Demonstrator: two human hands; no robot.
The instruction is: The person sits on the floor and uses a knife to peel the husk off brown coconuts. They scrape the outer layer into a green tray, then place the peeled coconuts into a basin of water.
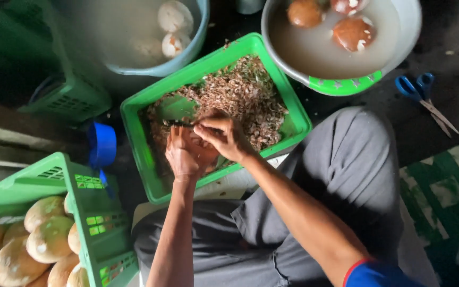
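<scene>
Over the green tray (136,133) your left hand (184,154) cups something hidden, right hand (224,137) fingers pinch a small dark blade there; a slip could nick your palm.

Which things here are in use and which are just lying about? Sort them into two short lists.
In use:
- left hand and right hand, working together over the green tray
- brown peelings in that tray

Lying about:
- blue scissors on the floor
- blue cup
- green crate of round pale fruits
- basin of water with brown fruits
- bucket with white ones
</scene>
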